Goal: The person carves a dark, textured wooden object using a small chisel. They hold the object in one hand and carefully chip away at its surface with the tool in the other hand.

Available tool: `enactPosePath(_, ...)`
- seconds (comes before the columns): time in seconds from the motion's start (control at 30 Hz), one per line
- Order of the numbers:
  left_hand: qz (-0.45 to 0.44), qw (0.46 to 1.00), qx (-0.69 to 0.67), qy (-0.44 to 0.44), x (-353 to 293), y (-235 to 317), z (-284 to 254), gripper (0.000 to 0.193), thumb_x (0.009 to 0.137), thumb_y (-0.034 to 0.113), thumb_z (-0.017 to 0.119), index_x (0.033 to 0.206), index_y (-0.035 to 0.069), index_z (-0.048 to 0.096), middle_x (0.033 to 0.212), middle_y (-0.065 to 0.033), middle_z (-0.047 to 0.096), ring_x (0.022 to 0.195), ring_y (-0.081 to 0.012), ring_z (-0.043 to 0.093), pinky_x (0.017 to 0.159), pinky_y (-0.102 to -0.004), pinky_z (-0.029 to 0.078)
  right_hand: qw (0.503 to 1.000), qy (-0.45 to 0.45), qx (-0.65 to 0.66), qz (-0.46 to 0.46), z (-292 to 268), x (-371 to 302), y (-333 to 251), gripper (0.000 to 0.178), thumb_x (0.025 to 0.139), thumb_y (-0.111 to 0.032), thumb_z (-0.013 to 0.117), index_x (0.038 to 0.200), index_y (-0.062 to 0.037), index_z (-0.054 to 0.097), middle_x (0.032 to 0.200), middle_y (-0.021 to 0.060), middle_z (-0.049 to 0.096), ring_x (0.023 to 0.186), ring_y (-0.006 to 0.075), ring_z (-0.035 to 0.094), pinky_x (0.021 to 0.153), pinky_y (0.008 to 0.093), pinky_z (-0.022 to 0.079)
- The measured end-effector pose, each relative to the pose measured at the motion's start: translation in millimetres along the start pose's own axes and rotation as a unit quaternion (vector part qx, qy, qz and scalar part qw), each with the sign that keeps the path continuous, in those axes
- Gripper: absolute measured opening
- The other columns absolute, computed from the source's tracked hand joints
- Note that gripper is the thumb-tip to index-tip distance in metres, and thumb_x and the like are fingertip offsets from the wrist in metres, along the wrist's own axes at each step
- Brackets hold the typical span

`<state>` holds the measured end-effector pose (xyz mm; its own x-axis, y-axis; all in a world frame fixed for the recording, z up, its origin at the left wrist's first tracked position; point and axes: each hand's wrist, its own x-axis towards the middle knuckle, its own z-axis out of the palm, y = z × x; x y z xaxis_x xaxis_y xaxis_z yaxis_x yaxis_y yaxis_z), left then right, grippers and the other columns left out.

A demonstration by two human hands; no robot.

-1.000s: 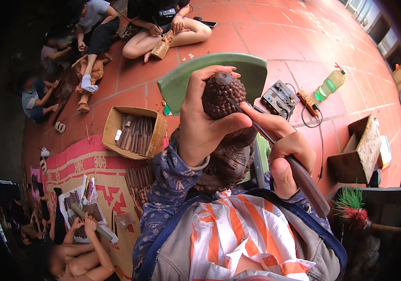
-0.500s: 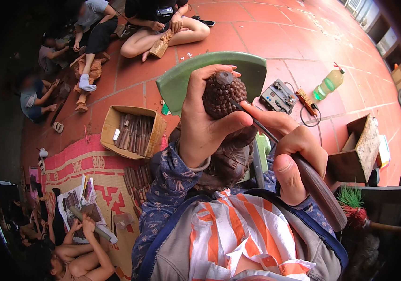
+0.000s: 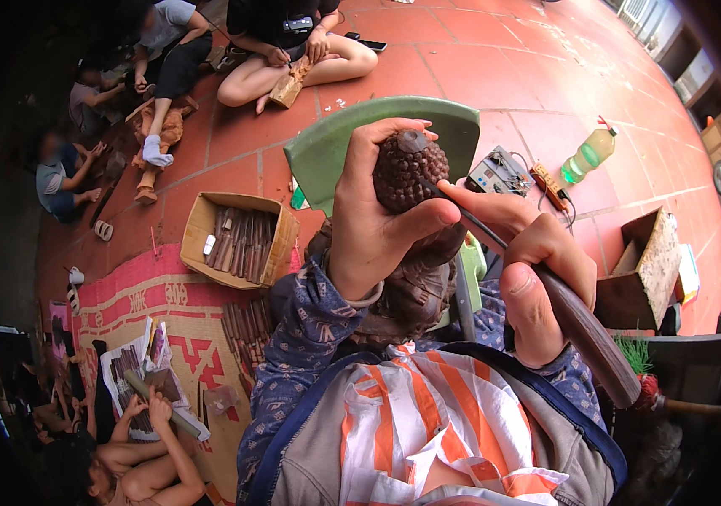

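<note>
- Head view, centre: my left hand [image 3: 369, 228] is wrapped around the knobbed head [image 3: 407, 181] of the dark carved figure [image 3: 415, 295].
- Right of centre: my right hand [image 3: 546, 261] grips the carving tool [image 3: 584, 333], index finger along the shank; the tip is at the knobbed head's right side.
- Upper centre: green chair [image 3: 314, 160], beyond the figure.
- Left of centre: cardboard box [image 3: 283, 253] containing tools [image 3: 244, 244].

Left hand [image 3: 363, 215] cupped, thumb [image 3: 426, 220] pointing rightward, right hand [image 3: 551, 248] curled into a grip, 1 index finger [image 3: 487, 206] extended leftward
</note>
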<state>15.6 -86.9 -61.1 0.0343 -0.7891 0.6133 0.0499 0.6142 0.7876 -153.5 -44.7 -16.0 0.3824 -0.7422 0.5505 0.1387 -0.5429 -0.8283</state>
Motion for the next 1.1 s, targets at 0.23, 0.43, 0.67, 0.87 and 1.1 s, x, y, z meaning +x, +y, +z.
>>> enactPosePath(0.23, -0.009, 1.0, -0.024, 0.016, -2.6, 0.5, 1.5, 0.075, 0.07, 0.045, 0.08, 0.122, 0.003, 0.046, 0.11, -0.0089, 0.055, 0.096, -0.0139, 0.054, 0.087, -0.0277, 0.045, 0.998, -0.016, -0.054, 0.007, 2.9, 4.7, -11.6, 0.03, 0.093, -0.022, 0.055, 0.078, 0.0006, 0.042, 0.119, 0.0385, 0.052, 0.119, 0.0415, 0.051, 0.104, 0.0495, 0.034)
enactPosePath(0.43, -0.021, 0.999, -0.02, 0.017, -3.2, 1.4, -0.2, 0.078, 0.069, 0.05, 0.078, 0.123, 0.004, 0.046, 0.11, -0.0095, 0.055, 0.097, -0.0141, 0.055, 0.087, -0.0284, 0.045, 0.985, 0.073, -0.109, -0.113, 17.1, 5.3, 8.3, 0.019, 0.073, -0.008, 0.072, 0.072, 0.0012, 0.055, 0.1, 0.0313, 0.062, 0.083, 0.0343, 0.067, 0.072, 0.0316, 0.052)
enactPosePath(0.67, 0.001, 0.999, -0.04, -0.023, 1.9, -5.7, -1.1, 0.091, 0.059, 0.056, 0.081, 0.124, 0.003, 0.044, 0.113, -0.0088, 0.054, 0.1, -0.0138, 0.054, 0.09, -0.0284, 0.044, 0.95, 0.092, -0.086, -0.285, 24.4, -16.8, 25.4, 0.032, 0.094, -0.035, 0.053, 0.086, -0.0051, 0.044, 0.125, 0.0405, 0.043, 0.115, 0.0503, 0.051, 0.098, 0.051, 0.04)
enactPosePath(0.87, -0.03, 0.994, -0.074, -0.072, 3.0, -7.7, -12.5, 0.095, 0.055, 0.047, 0.086, 0.127, 0.004, 0.042, 0.117, -0.0081, 0.054, 0.104, -0.0129, 0.054, 0.092, -0.0278, 0.044, 0.958, 0.049, -0.196, -0.204, 32.2, -19.4, 36.5, 0.03, 0.086, -0.026, 0.066, 0.077, 0.0024, 0.06, 0.125, 0.0441, 0.043, 0.119, 0.0533, 0.047, 0.101, 0.0521, 0.038)
enactPosePath(1.1, -0.022, 0.993, -0.057, -0.102, 3.9, -8.5, -18.9, 0.095, 0.06, 0.048, 0.083, 0.133, 0.005, 0.039, 0.116, -0.0061, 0.053, 0.102, -0.012, 0.053, 0.09, -0.026, 0.044, 0.946, 0.081, -0.209, -0.235, 47.5, -17.2, 48.0, 0.034, 0.08, -0.022, 0.07, 0.068, 0.0042, 0.052, 0.123, 0.046, 0.042, 0.117, 0.056, 0.047, 0.101, 0.0536, 0.038)
